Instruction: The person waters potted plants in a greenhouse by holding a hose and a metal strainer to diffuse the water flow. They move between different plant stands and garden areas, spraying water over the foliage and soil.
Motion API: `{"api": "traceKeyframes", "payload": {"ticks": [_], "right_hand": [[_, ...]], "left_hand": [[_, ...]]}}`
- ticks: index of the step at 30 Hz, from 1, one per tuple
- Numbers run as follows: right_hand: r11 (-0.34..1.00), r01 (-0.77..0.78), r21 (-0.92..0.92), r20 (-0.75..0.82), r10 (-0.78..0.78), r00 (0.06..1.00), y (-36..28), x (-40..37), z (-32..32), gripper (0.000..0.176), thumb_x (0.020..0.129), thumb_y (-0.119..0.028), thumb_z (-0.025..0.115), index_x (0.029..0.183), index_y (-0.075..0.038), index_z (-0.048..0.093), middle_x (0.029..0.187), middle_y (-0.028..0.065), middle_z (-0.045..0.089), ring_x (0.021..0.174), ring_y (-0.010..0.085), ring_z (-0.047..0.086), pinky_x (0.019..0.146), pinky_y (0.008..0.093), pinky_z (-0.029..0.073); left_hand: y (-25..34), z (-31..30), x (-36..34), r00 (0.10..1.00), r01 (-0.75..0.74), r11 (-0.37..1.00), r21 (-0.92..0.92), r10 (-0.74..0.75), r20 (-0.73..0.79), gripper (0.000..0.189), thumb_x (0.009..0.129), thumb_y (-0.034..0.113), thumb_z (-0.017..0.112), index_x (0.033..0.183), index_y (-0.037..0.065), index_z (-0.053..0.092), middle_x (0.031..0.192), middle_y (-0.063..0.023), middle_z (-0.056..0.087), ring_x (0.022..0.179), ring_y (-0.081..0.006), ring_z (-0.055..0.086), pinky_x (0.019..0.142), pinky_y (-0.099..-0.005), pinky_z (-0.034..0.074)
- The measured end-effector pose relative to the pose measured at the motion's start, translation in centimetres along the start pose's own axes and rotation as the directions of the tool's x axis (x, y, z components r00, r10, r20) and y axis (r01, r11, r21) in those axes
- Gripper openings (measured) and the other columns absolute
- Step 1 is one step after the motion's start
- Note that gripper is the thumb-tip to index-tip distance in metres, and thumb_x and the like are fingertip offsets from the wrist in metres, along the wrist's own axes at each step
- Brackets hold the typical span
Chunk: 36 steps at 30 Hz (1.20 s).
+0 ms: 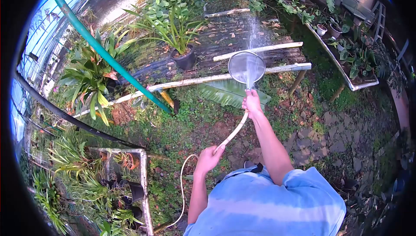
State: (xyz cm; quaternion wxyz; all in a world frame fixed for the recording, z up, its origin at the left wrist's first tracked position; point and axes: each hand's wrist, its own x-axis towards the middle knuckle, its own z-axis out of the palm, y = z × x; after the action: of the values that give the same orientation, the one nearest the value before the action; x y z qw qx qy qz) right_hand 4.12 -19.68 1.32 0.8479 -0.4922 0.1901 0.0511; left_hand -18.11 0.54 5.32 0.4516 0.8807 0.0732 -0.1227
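Note:
My right hand (252, 102) grips the end of a pale hose (236, 130) where a round spray of water (246, 67) fans out toward the plants ahead. My left hand (209, 157) holds the same hose lower down, and the hose loops away below it to the left. The water reaches toward a potted green plant (180, 32) and the wet dark ground cover behind bamboo rails (260, 48).
A green pole (108, 56) slants across the left. A wooden bench with potted plants (346, 54) stands at the right. A framed rack of potted plants (125, 179) sits lower left. Grass and stone paving (329, 136) lie underfoot.

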Motion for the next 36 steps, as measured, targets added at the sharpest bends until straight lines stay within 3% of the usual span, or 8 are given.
{"api": "traceKeyframes", "payload": {"ticks": [6,9,14,18,26,29,33,36], "right_hand": [[0.998,0.059,0.008,-0.140,-0.057,0.988,-1.9,2.7,-4.7,0.013,0.103,-0.021,0.042,0.108,-0.009,0.042,0.066,0.0021,0.041,0.048,0.0104,0.039,0.039,0.0259,0.032],[1.000,-0.010,0.000,-0.033,0.010,0.999,-3.3,3.3,-6.4,0.014,0.102,-0.021,0.043,0.109,-0.008,0.043,0.066,0.0017,0.040,0.049,0.0104,0.038,0.039,0.0255,0.032],[0.999,-0.019,0.027,-0.056,0.020,0.998,-5.0,4.5,-5.9,0.017,0.103,-0.021,0.040,0.109,-0.006,0.043,0.068,0.0018,0.039,0.050,0.0097,0.036,0.040,0.0249,0.032],[0.998,0.058,-0.009,-0.130,-0.059,0.990,-5.4,3.9,-4.9,0.017,0.103,-0.021,0.040,0.110,-0.006,0.042,0.071,0.0033,0.040,0.050,0.0097,0.037,0.041,0.0243,0.033],[0.983,-0.133,-0.126,-0.029,0.130,0.991,-2.6,4.8,-3.1,0.011,0.099,-0.014,0.044,0.107,-0.006,0.042,0.067,0.0013,0.038,0.049,0.0097,0.035,0.039,0.0247,0.030],[0.973,-0.190,-0.130,0.095,0.203,0.975,-1.7,6.8,-3.4,0.010,0.099,-0.014,0.044,0.106,-0.006,0.042,0.067,0.0013,0.038,0.048,0.0098,0.034,0.039,0.0247,0.030],[0.997,-0.071,-0.017,-0.064,0.069,0.996,-2.5,9.0,-3.5,0.009,0.099,-0.016,0.043,0.104,-0.008,0.042,0.066,0.0022,0.039,0.047,0.0104,0.036,0.038,0.0255,0.032],[1.000,-0.002,-0.001,-0.083,0.001,0.997,-4.6,11.1,-5.4,0.009,0.099,-0.018,0.046,0.102,-0.009,0.043,0.067,0.0016,0.039,0.048,0.0098,0.036,0.038,0.0246,0.032]], "left_hand": [[1.7,3.5,3.3,0.998,-0.045,0.999,0.004,0.045,0.053,0.051,0.093,0.046,0.059,0.069,0.001,0.055,0.056,-0.0070,0.047,0.053,-0.0179,0.044,0.052,-0.0373,0.036],[2.4,4.3,4.1,0.994,-0.046,0.997,-0.066,0.052,0.098,0.050,0.093,0.046,0.060,0.070,0.001,0.056,0.056,-0.0064,0.047,0.053,-0.0172,0.045,0.052,-0.0365,0.037],[-1.3,4.4,6.3,0.985,-0.107,0.991,-0.083,0.117,0.129,0.048,0.092,0.047,0.061,0.073,0.003,0.059,0.056,-0.0029,0.048,0.052,-0.0132,0.048,0.051,-0.0337,0.039],[-2.4,1.7,6.2,0.991,0.008,0.993,-0.116,0.008,0.131,0.049,0.091,0.052,0.061,0.071,0.006,0.061,0.055,0.0009,0.049,0.049,-0.0110,0.051,0.047,-0.0307,0.042],[-2.7,-1.6,6.2,0.973,0.072,0.991,-0.113,-0.045,0.228,0.055,0.089,0.056,0.062,0.065,0.006,0.061,0.052,0.0017,0.048,0.047,-0.0092,0.049,0.045,-0.0288,0.041],[-3.0,-1.1,6.8,0.973,0.054,0.994,-0.096,-0.031,0.229,0.056,0.089,0.056,0.062,0.064,0.006,0.061,0.052,0.0019,0.047,0.047,-0.0092,0.048,0.044,-0.0283,0.039],[-1.0,0.7,7.5,0.993,0.084,0.990,-0.113,-0.073,0.095,0.055,0.092,0.052,0.061,0.059,0.008,0.054,0.054,0.0058,0.040,0.052,-0.0077,0.036,0.047,-0.0298,0.029],[0.7,3.4,9.5,0.990,0.109,0.992,-0.066,-0.103,0.094,0.056,0.092,0.052,0.060,0.059,0.007,0.054,0.053,0.0043,0.041,0.052,-0.0085,0.037,0.047,-0.0308,0.030]]}}
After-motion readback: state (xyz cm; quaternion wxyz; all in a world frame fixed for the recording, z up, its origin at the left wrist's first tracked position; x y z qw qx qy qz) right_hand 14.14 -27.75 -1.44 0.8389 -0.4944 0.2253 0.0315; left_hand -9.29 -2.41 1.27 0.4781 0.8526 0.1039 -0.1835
